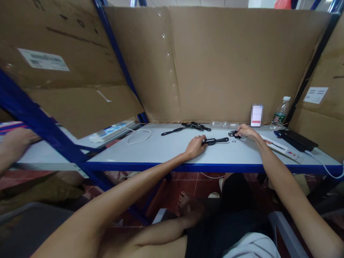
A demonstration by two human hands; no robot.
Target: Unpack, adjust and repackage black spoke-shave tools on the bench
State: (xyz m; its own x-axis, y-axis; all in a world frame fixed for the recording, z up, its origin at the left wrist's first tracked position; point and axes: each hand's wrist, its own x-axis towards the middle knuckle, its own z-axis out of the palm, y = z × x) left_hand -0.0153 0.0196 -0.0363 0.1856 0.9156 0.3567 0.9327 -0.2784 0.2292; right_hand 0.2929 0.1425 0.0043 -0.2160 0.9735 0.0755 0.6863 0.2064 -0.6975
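Note:
My left hand rests on the pale table, its fingers closed on one end of a flat black slotted arm that lies on the surface. To the right, my right hand is pinched on a small black and metal part. A few tiny screws lie just in front of that part. Farther back lie more black arm pieces, touching neither hand.
Cardboard walls enclose the table. A white cable and a power strip lie at the left. A water bottle, a white box, a black flat device and a long card sit at the right. Another person's hand shows at far left.

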